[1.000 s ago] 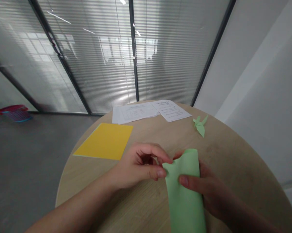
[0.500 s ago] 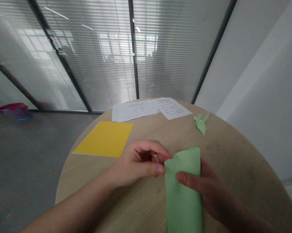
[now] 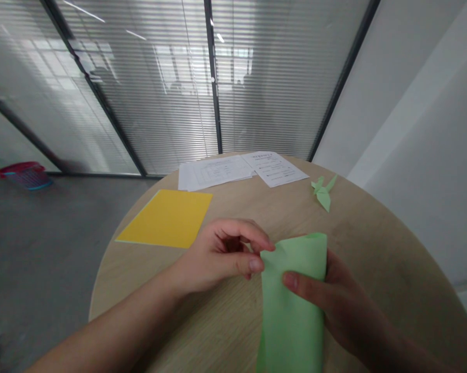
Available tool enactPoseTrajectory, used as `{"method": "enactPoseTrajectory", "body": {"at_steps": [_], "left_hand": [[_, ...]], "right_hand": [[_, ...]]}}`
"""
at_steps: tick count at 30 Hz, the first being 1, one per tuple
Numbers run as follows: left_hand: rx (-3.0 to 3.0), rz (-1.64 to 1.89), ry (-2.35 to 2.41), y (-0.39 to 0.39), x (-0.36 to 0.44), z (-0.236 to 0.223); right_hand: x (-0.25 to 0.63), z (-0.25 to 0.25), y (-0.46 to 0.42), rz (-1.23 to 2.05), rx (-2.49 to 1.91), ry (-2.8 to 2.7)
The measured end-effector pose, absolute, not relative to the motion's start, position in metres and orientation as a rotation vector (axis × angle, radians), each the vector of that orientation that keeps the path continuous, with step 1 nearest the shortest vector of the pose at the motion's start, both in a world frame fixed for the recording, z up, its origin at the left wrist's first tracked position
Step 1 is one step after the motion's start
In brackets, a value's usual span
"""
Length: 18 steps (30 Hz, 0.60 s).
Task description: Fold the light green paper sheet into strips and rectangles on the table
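Observation:
A light green sheet of paper [image 3: 295, 305], folded over on itself, lies in front of me on the round wooden table [image 3: 373, 243]. My left hand [image 3: 225, 256] pinches the sheet's upper left corner between thumb and forefinger. My right hand [image 3: 330, 300] holds the sheet from the right, thumb pressed on top of it and fingers hidden underneath.
A yellow sheet [image 3: 167, 217] lies flat to the left. Printed white pages [image 3: 237, 170] sit at the far edge. A small green folded paper crane [image 3: 323, 190] rests at the back right. Glass walls with blinds stand behind; a red basket [image 3: 22, 175] is on the floor.
The top edge of the green sheet has spread wider and shifted slightly right. Both hands kept their grip and moved only a little.

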State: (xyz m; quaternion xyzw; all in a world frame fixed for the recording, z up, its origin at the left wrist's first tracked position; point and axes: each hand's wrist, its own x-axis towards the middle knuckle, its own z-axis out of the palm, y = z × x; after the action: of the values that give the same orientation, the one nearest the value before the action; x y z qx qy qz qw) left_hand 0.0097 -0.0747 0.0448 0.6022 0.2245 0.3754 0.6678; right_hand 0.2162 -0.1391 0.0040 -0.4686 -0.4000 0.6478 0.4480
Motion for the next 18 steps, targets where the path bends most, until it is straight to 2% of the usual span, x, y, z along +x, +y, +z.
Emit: {"method": "enactPoseTrajectory", "body": {"at_steps": [11,18], "left_hand": [[1.274,0.902,0.374,-0.073,0.011,0.037],[1.682,0.972,0.733,-0.09,0.012,0.049]], "right_hand": [[0.217,0.005,-0.14,1.446,-1.263,-1.018],[0.215,0.015,-0.145,1.234,-1.275,-1.05]]}}
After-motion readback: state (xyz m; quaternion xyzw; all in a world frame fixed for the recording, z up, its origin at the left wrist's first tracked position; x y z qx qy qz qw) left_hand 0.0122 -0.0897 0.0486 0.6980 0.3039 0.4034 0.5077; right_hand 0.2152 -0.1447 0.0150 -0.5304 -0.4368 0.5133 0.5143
